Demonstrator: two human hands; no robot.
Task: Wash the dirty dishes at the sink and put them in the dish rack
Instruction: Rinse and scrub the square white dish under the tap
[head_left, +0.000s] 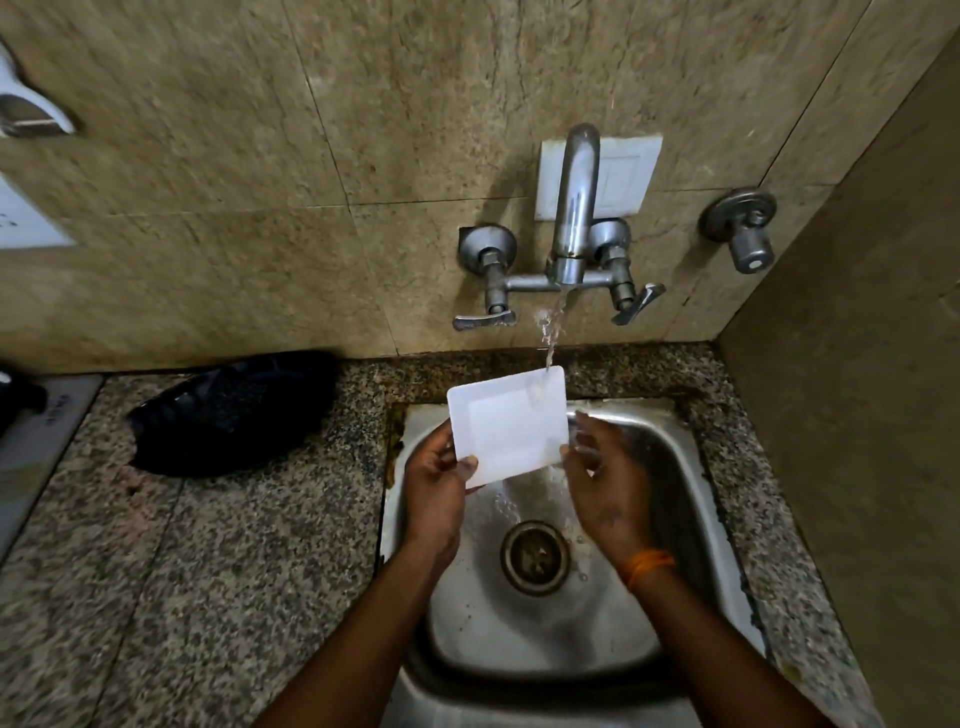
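Against the tiled wall (208, 130) runs a speckled stone counter (182, 545), and sunk into it is a steel sink (691, 467). Its bowl holds no dishes that I can see, only running water and a round drain (535, 558) at the bottom. On the counter to the left lies a dark crumpled bag or cloth (234, 410); I cannot tell which. No dish rack is in view.

Above the sink a wall tap (574, 208) pours a thin stream (550, 332) onto the far right corner of a white square plate (506, 426), which is held tilted over the bowl, between the tap and the drain. Water runs off its lower edge toward the drain.

The left hand (436, 483) pinches the plate's near left corner, thumb on top and fingers curled beneath. The right hand (608, 483) sits at the plate's right edge with fingers loosely spread; it is blurred, and whether it touches or grips the plate I cannot tell.

My worry is the grip: a wet, smooth plate held mostly by one corner could slip and fall into the steel bowl, chipping it. Water striking the tilted face may also splash onto the counter.
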